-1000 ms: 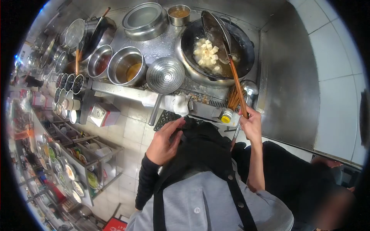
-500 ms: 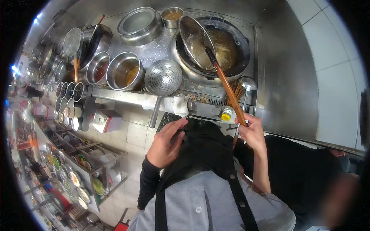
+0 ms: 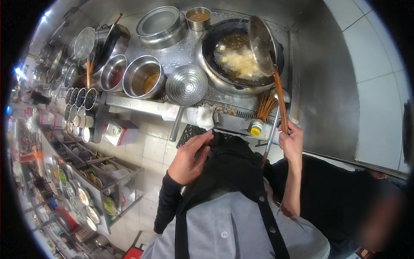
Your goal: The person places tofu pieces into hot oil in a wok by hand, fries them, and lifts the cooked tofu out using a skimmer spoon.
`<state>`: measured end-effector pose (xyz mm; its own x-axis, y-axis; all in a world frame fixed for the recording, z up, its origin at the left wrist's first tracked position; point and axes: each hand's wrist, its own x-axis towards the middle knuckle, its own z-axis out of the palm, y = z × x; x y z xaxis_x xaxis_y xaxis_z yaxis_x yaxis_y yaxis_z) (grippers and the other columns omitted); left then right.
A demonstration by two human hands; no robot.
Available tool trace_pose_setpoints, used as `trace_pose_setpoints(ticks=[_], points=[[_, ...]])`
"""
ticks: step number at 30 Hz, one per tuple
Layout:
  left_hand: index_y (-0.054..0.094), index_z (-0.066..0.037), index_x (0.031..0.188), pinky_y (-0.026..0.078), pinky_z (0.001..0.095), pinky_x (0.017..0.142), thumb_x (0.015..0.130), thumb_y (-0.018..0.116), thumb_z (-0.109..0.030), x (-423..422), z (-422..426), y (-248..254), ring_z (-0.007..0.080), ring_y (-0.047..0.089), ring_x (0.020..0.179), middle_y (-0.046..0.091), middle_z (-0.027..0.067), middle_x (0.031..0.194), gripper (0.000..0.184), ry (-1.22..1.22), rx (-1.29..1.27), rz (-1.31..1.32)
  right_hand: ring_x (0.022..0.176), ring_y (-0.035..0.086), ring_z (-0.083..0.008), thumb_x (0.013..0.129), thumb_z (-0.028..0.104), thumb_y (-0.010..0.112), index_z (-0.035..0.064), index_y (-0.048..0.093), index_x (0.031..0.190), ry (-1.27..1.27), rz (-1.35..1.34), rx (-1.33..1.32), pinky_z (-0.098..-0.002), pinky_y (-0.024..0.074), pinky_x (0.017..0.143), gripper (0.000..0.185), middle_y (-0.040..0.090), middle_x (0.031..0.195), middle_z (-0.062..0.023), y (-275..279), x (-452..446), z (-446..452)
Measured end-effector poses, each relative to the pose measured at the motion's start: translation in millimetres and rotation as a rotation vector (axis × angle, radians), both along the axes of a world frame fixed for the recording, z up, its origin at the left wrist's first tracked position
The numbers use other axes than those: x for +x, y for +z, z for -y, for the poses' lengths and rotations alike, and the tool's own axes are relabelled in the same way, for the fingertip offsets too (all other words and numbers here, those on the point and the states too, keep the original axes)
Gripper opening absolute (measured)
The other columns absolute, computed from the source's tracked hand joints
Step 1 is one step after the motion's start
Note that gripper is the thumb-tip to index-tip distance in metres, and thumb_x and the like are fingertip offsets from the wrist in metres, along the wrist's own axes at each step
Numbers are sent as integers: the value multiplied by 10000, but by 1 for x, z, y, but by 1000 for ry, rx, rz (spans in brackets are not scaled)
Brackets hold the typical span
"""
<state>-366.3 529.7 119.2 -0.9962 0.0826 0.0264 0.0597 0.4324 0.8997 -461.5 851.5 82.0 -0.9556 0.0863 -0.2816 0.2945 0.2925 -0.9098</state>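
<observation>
gripped in our right hand [image 3: 291, 139], the strainer [image 3: 261, 45] tilts over the bubbling wok [image 3: 239, 60]; our left hand [image 3: 189, 159], fingers loosely spread, holds 0 things.

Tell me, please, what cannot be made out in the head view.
Pale food: separate pieces blurred amid bubbling oil, head view.
Part of the wok: hidden behind the strainer, head view.
Yellow-capped bottle: label too small, head view.
Other person: partly cut off by bottom edge, head view.
</observation>
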Motion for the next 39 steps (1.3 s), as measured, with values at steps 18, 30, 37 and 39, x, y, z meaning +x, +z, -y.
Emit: trace_pose_setpoints(ticks=[18,30,37,39], points=[[597,6,1353,534,354,964,934,619,59,-2,4,-4,286,704,1096,708,175,1215,423,7,-9,32,554,463,-93,803,-111,534,-90,545,1122,-114,304,-917,-226,383,441,320,587,919,-117,-80,-46,17],[599,-6,1358,534,351,962,941,623,38,-2,7,-4,279,703,1090,711,166,1218,420,22,-26,49,525,442,-78,785,-106,557,-63,569,1076,62,346,-849,-225,355,434,294,563,866,-82,-80,-45,8],[584,23,1342,539,379,938,941,603,41,-1,4,-4,361,679,1096,681,199,1201,402,24,-4,58,450,377,-37,755,-75,523,16,624,934,133,158,-274,-230,261,416,224,454,560,24,-42,-18,15],[593,4,1357,535,364,956,937,617,46,0,3,-6,316,697,1095,702,181,1209,424,34,-11,58,473,403,-45,765,-67,528,12,623,924,172,32,-88,-241,275,429,201,490,612,5,-53,-15,12]])
